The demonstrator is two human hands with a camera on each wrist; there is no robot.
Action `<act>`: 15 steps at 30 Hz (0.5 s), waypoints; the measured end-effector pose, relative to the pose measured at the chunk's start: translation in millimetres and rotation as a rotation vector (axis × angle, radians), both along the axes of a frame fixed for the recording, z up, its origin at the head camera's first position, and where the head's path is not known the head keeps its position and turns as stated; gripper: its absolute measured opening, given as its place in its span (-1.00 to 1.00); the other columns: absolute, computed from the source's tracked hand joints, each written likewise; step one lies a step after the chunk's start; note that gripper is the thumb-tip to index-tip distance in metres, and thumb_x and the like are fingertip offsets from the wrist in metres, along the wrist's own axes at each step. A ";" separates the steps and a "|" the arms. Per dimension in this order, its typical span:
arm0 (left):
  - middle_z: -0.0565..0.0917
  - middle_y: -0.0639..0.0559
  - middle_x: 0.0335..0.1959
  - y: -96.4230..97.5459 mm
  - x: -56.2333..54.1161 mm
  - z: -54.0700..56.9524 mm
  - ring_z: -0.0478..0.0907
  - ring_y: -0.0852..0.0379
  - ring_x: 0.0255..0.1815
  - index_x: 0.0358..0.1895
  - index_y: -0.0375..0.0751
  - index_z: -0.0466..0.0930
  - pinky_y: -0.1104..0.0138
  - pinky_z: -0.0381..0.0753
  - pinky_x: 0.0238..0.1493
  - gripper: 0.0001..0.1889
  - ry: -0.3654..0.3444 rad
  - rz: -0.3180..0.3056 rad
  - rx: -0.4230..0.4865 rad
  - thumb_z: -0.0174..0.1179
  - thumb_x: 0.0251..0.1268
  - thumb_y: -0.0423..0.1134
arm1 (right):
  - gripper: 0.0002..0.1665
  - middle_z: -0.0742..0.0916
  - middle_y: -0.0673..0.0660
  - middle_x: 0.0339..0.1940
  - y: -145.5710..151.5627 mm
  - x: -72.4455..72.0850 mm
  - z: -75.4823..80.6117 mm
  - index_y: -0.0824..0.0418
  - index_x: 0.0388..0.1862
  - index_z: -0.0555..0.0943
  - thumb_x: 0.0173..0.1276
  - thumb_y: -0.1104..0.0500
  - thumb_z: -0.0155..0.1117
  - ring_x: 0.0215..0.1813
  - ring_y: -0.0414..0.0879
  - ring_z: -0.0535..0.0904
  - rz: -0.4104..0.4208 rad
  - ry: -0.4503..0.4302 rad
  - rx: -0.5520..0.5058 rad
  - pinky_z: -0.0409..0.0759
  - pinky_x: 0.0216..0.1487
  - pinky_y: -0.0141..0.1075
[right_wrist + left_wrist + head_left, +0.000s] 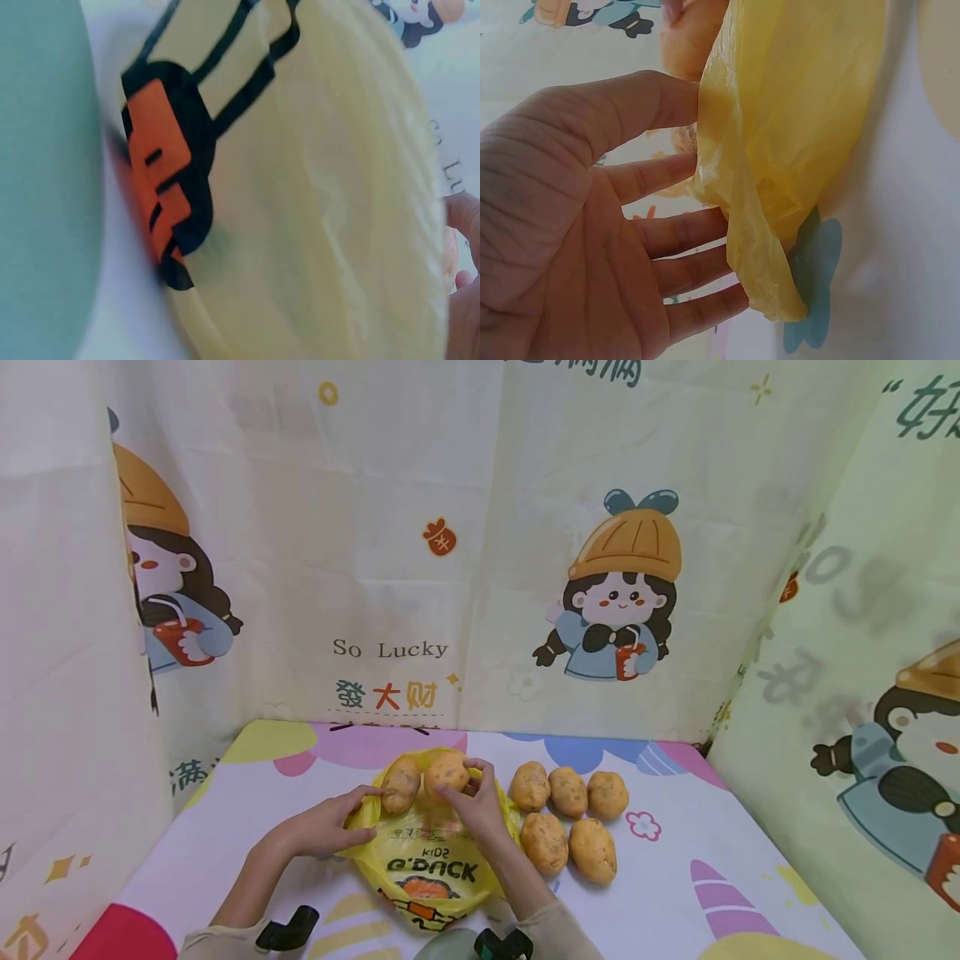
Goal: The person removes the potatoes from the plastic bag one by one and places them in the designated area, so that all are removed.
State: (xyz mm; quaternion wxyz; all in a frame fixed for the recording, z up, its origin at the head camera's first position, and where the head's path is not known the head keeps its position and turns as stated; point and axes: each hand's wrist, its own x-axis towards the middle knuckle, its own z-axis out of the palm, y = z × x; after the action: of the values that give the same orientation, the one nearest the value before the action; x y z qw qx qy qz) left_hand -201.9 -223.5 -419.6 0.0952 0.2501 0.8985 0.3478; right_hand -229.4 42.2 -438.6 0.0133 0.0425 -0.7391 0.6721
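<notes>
A yellow plastic bag [431, 860] with printed lettering and a cartoon design lies on the table, its mouth towards the back. My left hand [322, 822] holds the bag's left edge, thumb and fingers spread along it. Close up in the left wrist view, the film [795, 112] covers the left fingertips. My right hand [480, 802] grips a round potato [445, 774] at the bag's mouth, thumb on the near side. Beside it, a longer potato [401, 785] rests in the mouth near the left fingertips. In the right wrist view the bag [322, 187] hides most of the hand.
Several loose potatoes [568, 792] sit in two rows just right of the bag. The table's patterned cover [675, 860] extends to both sides. Printed cloth [390, 527] hangs at the back and both sides. A pale green rounded thing [450, 946] is at the near edge.
</notes>
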 end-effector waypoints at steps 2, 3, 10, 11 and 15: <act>0.52 -0.35 0.28 0.0 -0.2 -0.5 0.49 -0.14 0.20 0.44 -0.31 0.31 -0.19 0.43 0.26 -0.34 0.002 0.001 -0.002 0.30 0.38 -0.10 | -0.28 0.55 0.36 0.27 1.7 3.9 2.5 0.13 0.32 0.29 0.34 0.09 0.47 0.21 0.15 0.58 0.006 0.003 0.002 0.61 0.07 -0.09; 0.53 -0.35 0.28 0.1 -0.2 -0.7 0.49 -0.14 0.20 0.44 -0.31 0.31 -0.19 0.43 0.26 -0.34 0.003 0.001 -0.002 0.30 0.38 -0.10 | -0.28 0.55 0.36 0.28 2.7 6.0 3.6 0.13 0.33 0.28 0.34 0.08 0.47 0.22 0.16 0.57 0.011 0.006 0.004 0.61 0.07 -0.08; 0.52 -0.34 0.29 1.1 0.3 -0.2 0.49 -0.14 0.20 0.43 -0.28 0.32 -0.19 0.43 0.27 -0.34 0.000 0.016 -0.014 0.30 0.37 -0.10 | -0.27 0.55 0.33 0.31 9.6 20.7 11.1 0.13 0.34 0.28 0.35 0.05 0.47 0.27 0.14 0.52 0.049 0.017 -0.010 0.58 0.06 -0.08; 0.52 -0.34 0.29 1.3 0.4 0.1 0.49 -0.14 0.20 0.43 -0.28 0.32 -0.19 0.42 0.27 -0.35 -0.003 0.020 -0.016 0.30 0.37 -0.10 | -0.27 0.55 0.32 0.31 10.6 22.8 12.4 0.12 0.34 0.28 0.35 0.04 0.47 0.28 0.14 0.51 0.051 0.016 -0.007 0.57 0.06 -0.09; 0.52 -0.34 0.29 2.0 0.5 1.4 0.49 -0.14 0.20 0.43 -0.28 0.33 -0.19 0.42 0.27 -0.35 -0.008 0.029 -0.021 0.31 0.37 -0.11 | -0.27 0.56 0.31 0.31 14.3 29.6 15.6 0.09 0.33 0.29 0.34 0.02 0.48 0.29 0.14 0.50 0.060 0.027 0.011 0.57 0.06 -0.08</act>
State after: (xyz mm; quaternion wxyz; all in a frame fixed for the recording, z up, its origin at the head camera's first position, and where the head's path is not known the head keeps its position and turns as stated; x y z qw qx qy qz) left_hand -201.5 -221.5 -418.1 0.0966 0.2347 0.9053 0.3406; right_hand -199.8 56.5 -423.1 0.0027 0.0737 -0.7410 0.6675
